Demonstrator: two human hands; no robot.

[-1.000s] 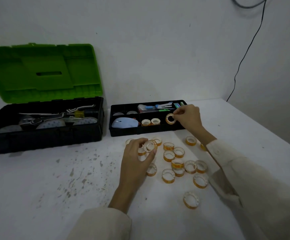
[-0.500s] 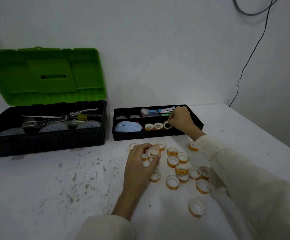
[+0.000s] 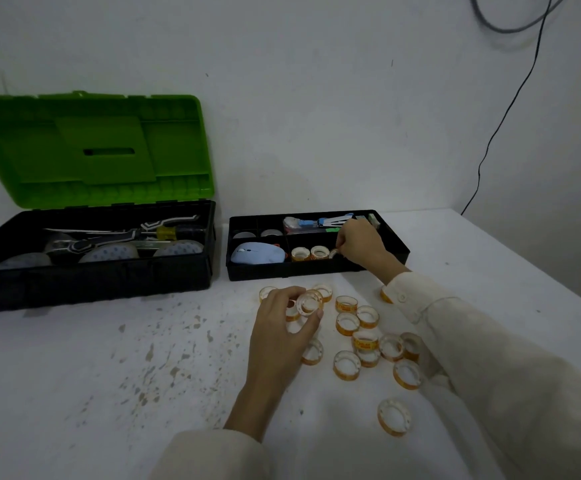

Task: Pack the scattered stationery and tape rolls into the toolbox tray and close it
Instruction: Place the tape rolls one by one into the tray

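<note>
- A plain white wall (image 3: 317,98) fills the back of the scene, its paint slightly uneven with a few tiny dark specks.
- A second wall (image 3: 559,168) meets it at a corner on the right, in dimmer shade.
- A thin black cable (image 3: 500,123) hangs down that corner and drops behind the bench edge.
- A thicker grey cable (image 3: 511,26) loops at the top right.
- The bench (image 3: 74,393) has a white top, worn, with grey chipped spots scattered across its left half.
- Light is dull and even, with soft shadows.
</note>
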